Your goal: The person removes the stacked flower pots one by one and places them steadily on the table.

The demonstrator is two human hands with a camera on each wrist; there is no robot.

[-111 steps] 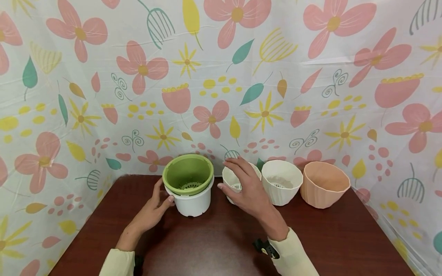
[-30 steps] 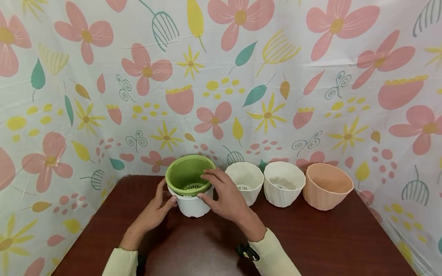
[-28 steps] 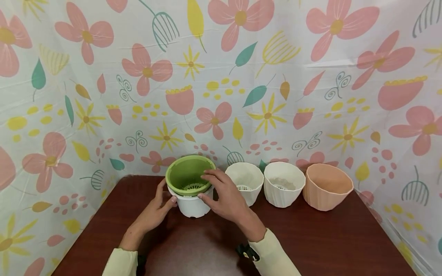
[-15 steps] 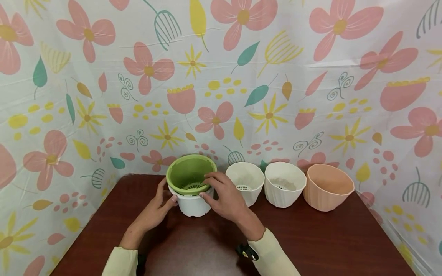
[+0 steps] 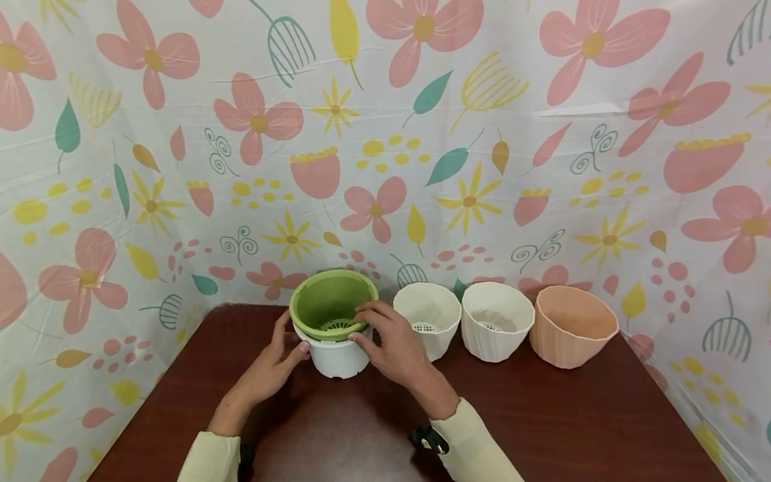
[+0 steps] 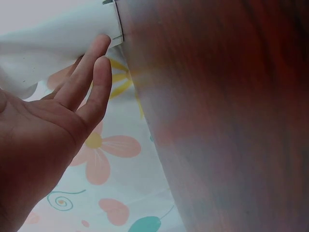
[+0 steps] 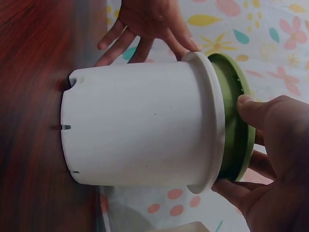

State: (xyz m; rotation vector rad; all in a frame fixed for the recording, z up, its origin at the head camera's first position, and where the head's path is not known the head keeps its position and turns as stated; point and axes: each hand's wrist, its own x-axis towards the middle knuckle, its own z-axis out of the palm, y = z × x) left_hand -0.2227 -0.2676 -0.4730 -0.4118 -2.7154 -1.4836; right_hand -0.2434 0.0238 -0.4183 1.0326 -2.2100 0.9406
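In the head view a green flowerpot (image 5: pixel 316 301) with a slotted bottom sits nested in a round white flowerpot (image 5: pixel 337 361) on the table. My left hand (image 5: pixel 265 371) holds the white pot at its left side, thumb at the front near the rim. From the right, my right hand (image 5: pixel 400 348) grips the green pot at its rim. The right wrist view shows my right thumb (image 7: pixel 247 100) against the green pot (image 7: pixel 229 135), whose rim stands out above the white pot's rim (image 7: pixel 207 121). Part of the green pot is hidden inside the white one.
To the right stand two white faceted pots, one near my right hand (image 5: pixel 429 308) and another beside it (image 5: pixel 496 328). A peach faceted pot (image 5: pixel 572 328) ends the row. Behind the dark red-brown table (image 5: pixel 337 435) hangs a flowered cloth (image 5: pixel 373 100).
Earlier my right hand hovered before the nearest white faceted pot; it moved left to the green pot. Over the last second it barely shifts, and my left hand stays on the white flowerpot.
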